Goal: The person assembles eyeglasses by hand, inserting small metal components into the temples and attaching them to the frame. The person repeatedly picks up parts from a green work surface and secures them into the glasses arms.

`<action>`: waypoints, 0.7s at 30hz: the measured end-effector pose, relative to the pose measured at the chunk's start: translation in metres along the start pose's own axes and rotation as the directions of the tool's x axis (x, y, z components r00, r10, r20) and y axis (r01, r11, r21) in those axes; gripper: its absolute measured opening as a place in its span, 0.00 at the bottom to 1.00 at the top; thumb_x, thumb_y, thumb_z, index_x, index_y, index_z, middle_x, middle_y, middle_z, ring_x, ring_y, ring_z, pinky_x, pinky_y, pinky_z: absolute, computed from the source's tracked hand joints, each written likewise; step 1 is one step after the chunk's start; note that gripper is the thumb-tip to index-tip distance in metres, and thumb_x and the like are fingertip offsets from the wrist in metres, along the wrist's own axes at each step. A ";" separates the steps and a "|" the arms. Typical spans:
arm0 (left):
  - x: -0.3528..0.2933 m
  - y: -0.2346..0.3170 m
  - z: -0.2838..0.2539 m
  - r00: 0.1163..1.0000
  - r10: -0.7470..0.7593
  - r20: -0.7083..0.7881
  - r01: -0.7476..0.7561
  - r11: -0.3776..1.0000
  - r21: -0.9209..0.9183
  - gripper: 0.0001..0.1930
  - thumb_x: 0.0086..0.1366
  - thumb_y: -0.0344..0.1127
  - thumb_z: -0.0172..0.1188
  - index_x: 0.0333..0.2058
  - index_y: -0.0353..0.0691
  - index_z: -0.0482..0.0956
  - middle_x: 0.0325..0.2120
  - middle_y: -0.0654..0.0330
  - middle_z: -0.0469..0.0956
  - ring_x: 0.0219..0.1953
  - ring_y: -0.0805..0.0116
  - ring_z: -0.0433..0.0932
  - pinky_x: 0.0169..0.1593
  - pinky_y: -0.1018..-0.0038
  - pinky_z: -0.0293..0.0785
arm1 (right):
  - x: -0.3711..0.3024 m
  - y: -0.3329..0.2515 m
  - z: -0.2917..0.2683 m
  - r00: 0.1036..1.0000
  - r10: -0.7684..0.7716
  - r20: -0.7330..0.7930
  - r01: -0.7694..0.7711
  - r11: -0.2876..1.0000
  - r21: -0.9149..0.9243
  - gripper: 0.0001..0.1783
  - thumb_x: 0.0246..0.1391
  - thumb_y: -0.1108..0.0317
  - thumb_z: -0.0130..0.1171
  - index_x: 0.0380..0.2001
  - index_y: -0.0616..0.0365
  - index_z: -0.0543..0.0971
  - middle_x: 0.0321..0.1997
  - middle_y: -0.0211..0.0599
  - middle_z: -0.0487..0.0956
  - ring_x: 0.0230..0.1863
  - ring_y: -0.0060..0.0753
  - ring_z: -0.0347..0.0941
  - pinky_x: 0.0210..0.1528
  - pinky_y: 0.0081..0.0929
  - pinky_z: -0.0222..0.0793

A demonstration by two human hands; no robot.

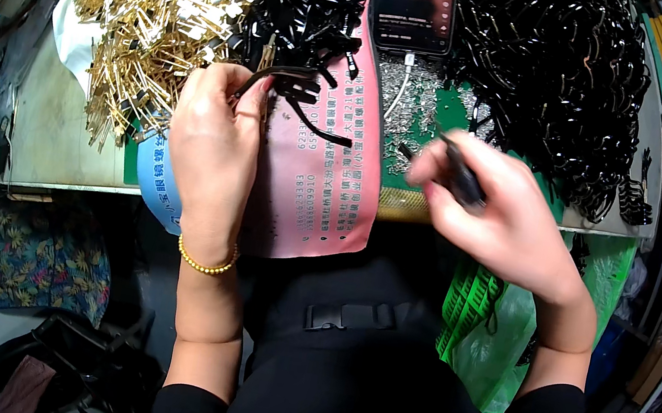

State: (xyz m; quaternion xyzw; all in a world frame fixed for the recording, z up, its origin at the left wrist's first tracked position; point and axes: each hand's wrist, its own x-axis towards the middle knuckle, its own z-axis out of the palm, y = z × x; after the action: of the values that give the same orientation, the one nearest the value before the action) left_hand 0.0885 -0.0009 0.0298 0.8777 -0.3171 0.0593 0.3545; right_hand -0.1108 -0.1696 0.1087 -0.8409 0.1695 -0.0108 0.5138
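Note:
Between the pinched fingers of my left hand (218,139) are black eyeglass temples (319,131); their dark curved ends stick out to the right, over a pink and blue printed mat (287,208). My right hand (505,214) is closed around a slim tool with a dark handle (466,184), which looks like a screwdriver. Its thin end points up and left, apart from the temples. Just beyond it, a heap of tiny silver screws (419,99) is spread over a green surface (452,109).
A big pile of gold metal pieces (154,11) covers the left of the table, beside a heap of black temples (303,5). A lit phone (412,10) with a white cable (399,95) stands at the back. Black glossy eyeglass parts (552,86) fill the right. Green plastic bags (500,349) hang below the edge.

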 end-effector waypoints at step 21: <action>-0.097 0.091 0.017 0.773 0.355 0.525 0.131 0.721 -0.681 0.06 0.72 0.27 0.58 0.45 0.32 0.78 0.35 0.51 0.84 0.35 0.60 0.86 0.41 0.74 0.79 | -0.058 0.031 -0.015 0.904 0.414 -0.110 -0.262 0.737 0.623 0.07 0.61 0.68 0.66 0.37 0.61 0.82 0.24 0.26 0.79 0.19 0.12 0.71 0.21 0.13 0.66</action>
State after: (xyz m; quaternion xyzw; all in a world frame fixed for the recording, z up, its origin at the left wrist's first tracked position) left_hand -0.0451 -0.0122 0.0380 0.6293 -0.4704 -0.3324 0.5217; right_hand -0.1767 -0.1778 0.0978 -0.5840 0.3693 -0.0713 0.7194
